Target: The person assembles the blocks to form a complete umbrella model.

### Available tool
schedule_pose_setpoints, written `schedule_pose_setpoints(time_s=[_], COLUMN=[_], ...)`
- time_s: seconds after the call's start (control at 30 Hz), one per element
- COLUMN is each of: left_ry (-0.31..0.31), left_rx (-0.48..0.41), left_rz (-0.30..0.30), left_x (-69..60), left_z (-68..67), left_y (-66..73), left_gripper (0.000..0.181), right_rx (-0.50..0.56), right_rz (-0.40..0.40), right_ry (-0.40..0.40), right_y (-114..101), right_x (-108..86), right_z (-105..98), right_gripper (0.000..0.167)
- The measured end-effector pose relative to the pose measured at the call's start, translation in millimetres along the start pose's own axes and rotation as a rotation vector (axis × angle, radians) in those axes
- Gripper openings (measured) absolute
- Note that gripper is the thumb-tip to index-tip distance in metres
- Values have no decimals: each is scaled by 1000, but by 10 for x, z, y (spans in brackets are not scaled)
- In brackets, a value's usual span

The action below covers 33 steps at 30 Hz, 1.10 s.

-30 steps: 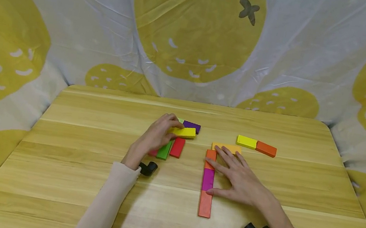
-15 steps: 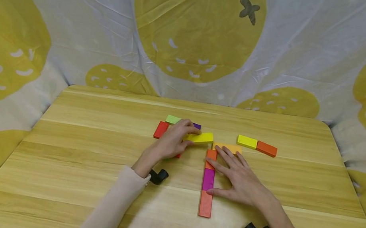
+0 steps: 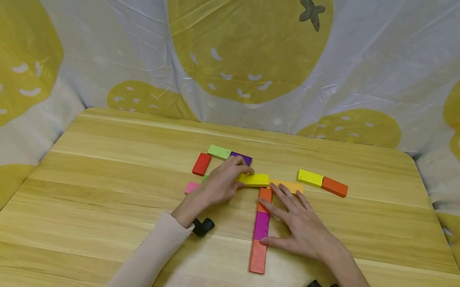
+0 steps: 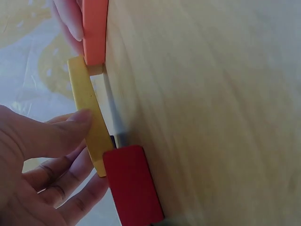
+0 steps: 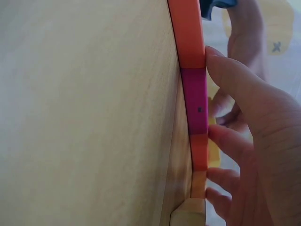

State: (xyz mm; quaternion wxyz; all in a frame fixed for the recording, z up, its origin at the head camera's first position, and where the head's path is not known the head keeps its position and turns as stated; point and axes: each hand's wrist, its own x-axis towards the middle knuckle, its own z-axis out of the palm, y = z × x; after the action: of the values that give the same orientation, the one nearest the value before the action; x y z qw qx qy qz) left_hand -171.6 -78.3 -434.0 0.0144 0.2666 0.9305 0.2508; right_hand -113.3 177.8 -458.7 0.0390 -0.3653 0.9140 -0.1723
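Observation:
My left hand (image 3: 221, 182) pinches a yellow block (image 3: 255, 179) between thumb and fingers; the left wrist view also shows this yellow block (image 4: 87, 94) in the grip. Its right end meets or nearly meets a light orange block (image 3: 291, 188). Below that, an orange block (image 3: 265, 196), a magenta block (image 3: 262, 226) and a coral block (image 3: 257, 260) form a straight column. With fingers spread, my right hand (image 3: 300, 229) rests on the light orange block and the column. The right wrist view has its thumb touching the coral block (image 5: 189, 37) near the magenta one (image 5: 195, 99).
Around my left hand lie a red block (image 3: 201, 164), a light green block (image 3: 218, 152), a purple block (image 3: 246, 159) and a pink block (image 3: 192, 188). Another yellow block (image 3: 310, 178) and an orange block (image 3: 334, 187) touch end to end at the back right.
My left hand has carried the yellow block rightward and slightly nearer, from the loose group to the light orange block. My right hand has stayed in place.

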Motion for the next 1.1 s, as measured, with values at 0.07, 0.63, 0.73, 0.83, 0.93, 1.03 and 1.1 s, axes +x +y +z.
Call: schedule_pose_setpoints(time_s=[0.07,0.63,0.73,0.83,0.93,1.03,1.1], left_ry=[2,-47,-62,-75,-88,-97,-100], left_rx=[18,53,54,57,56,53,50], left_rz=[-5,-14,-25,-39,-50,-55,-55], left_x=[0,27,44,61,68,70,70], left_z=[7,23,23,27,27,25,23], left_y=[-18,-40,-36,-36,-34,-32,-31], left_gripper=[31,31,32,32,33,33,33], right_rx=[0,17,23,27,27,27,25], right_rz=[-1,-3,-1,4,7,5,3], right_ry=[1,2,0,-2,-6,-8,-6], right_y=[1,6,2,-1,-2,-2,-1], right_x=[-1,1,9,5,2,-2,-2], right_z=[-1,14,15,6,1,-3,-4], right_gripper=[87,87,87,87,87,87,87])
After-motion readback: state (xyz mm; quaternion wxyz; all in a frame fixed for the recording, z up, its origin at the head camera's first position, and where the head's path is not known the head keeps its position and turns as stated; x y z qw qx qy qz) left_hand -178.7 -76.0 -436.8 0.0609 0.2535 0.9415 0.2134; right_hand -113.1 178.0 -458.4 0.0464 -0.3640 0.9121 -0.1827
